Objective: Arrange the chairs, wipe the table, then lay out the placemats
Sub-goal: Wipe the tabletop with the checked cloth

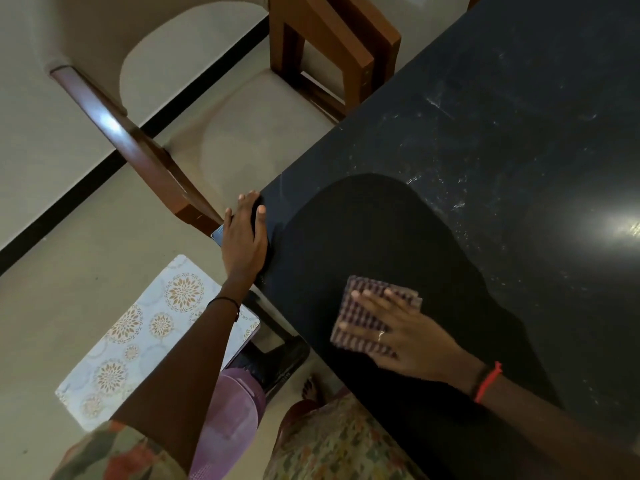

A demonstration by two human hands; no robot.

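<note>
**Cloth under the right palm, left hand braced on the corner**

While our right hand [398, 337] lies flat with fingers spread, it presses a folded checked cloth [367, 315] onto the dark worktop [502, 133], near its front edge. Our left hand [244, 237] reaches forward, palm down and fingers spread, over the worktop's near-left corner, with something flat and blue partly showing beneath it. Just beyond that corner a wooden chair [145, 150] with a beige seat stands close against the worktop's left edge. Patterned placemats [138, 337] rest on a dark stool below the left forearm. To the right and ahead the worktop stretches bare, dusty and streaked.
</note>
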